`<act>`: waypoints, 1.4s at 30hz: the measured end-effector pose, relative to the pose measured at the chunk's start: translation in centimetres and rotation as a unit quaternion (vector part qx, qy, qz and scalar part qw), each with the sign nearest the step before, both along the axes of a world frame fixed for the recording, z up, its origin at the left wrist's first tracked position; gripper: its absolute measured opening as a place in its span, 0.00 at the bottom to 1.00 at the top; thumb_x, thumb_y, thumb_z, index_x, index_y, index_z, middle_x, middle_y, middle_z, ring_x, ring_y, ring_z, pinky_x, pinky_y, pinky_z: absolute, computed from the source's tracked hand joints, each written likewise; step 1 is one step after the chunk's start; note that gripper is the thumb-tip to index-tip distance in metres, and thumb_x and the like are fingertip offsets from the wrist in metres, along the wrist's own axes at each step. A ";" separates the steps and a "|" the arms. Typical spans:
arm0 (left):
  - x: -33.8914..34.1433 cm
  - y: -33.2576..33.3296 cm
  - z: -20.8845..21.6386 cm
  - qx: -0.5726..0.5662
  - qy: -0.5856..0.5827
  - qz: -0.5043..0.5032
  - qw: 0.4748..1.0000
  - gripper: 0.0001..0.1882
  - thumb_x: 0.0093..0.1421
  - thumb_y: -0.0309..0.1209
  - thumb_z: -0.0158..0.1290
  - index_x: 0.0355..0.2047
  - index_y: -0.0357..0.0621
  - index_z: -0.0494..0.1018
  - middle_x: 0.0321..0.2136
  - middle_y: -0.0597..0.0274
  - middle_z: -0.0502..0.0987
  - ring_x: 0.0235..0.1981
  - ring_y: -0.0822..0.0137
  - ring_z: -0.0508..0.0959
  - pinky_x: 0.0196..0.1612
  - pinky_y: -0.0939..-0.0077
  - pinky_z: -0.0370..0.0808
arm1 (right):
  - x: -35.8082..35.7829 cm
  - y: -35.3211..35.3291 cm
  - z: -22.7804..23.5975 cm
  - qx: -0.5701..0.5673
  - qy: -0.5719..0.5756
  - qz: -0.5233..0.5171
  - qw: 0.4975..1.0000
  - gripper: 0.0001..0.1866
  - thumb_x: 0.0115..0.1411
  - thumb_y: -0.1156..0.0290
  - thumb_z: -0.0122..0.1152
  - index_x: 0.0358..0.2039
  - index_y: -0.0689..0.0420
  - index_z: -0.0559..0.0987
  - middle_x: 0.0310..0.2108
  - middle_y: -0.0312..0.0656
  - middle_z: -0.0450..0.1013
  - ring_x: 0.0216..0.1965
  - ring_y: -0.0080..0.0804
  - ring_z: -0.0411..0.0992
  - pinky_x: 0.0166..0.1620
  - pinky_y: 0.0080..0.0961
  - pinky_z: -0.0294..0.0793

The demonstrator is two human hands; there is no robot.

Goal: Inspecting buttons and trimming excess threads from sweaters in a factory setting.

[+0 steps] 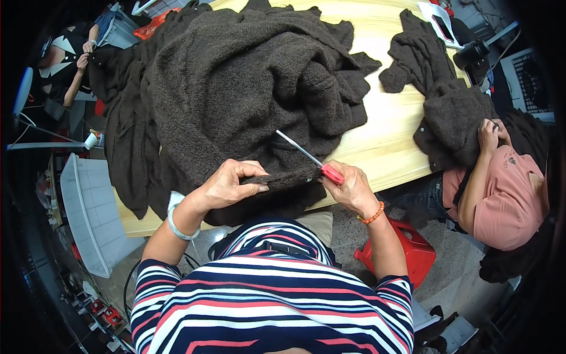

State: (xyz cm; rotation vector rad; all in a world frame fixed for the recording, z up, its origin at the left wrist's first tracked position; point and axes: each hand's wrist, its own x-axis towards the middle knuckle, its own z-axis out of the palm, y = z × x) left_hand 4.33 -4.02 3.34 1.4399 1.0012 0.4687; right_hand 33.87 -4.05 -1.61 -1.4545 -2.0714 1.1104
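Note:
A large heap of dark brown knit fabric (218,88) covers much of the table in front of me. Its near edge is pinched between the thumb and fingers of my left hand (227,184). My right hand (352,189) is closed round a tool with a red handle (332,173) and a slim metal shaft pointing up and to the left over the fabric; its exact kind is unclear. The fingers of this hand also sit at the fabric edge, where a small shiny spot shows. The stretched edge runs between both hands.
The wooden table (377,133) lies under the fabric. At right, a person in a pink shirt (507,200) handles another brown knit piece (457,118); another person (68,65) works at far left. A red stool (407,253) and white bin (88,206) stand beside me.

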 end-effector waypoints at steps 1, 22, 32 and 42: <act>-0.1 0.0 -0.2 -0.023 -0.002 0.001 1.000 0.05 0.57 0.21 0.59 0.34 0.32 0.78 0.29 0.65 0.75 0.32 0.76 0.72 0.36 0.81 0.68 | 0.1 -0.1 0.0 -0.003 -0.006 0.005 1.000 0.08 0.56 0.69 0.64 0.34 0.54 0.76 0.25 0.48 0.75 0.31 0.52 0.75 0.35 0.43 0.73; 0.0 -0.4 -1.6 -0.135 -0.084 0.065 0.985 0.11 0.63 0.29 0.57 0.26 0.35 0.76 0.23 0.75 0.67 0.24 0.83 0.61 0.28 0.84 0.59 | 0.9 -0.9 0.2 0.033 -0.041 0.016 0.998 0.09 0.56 0.67 0.65 0.35 0.55 0.75 0.25 0.49 0.74 0.31 0.51 0.75 0.35 0.40 0.73; 0.7 -1.0 -2.5 0.079 0.089 0.094 0.988 0.04 0.56 0.22 0.59 0.30 0.33 0.78 0.24 0.67 0.75 0.26 0.79 0.69 0.30 0.82 0.66 | 2.8 -5.1 4.9 0.018 -0.127 0.088 0.988 0.11 0.56 0.60 0.66 0.29 0.53 0.79 0.18 0.47 0.74 0.23 0.48 0.76 0.28 0.39 0.74; 1.2 -1.4 -3.4 0.074 0.072 0.108 0.989 0.08 0.53 0.18 0.56 0.35 0.33 0.81 0.29 0.61 0.80 0.31 0.74 0.77 0.36 0.81 0.73 | 2.0 -5.3 5.0 0.002 -0.161 0.082 0.983 0.11 0.55 0.59 0.66 0.30 0.53 0.80 0.18 0.47 0.74 0.24 0.47 0.76 0.29 0.38 0.74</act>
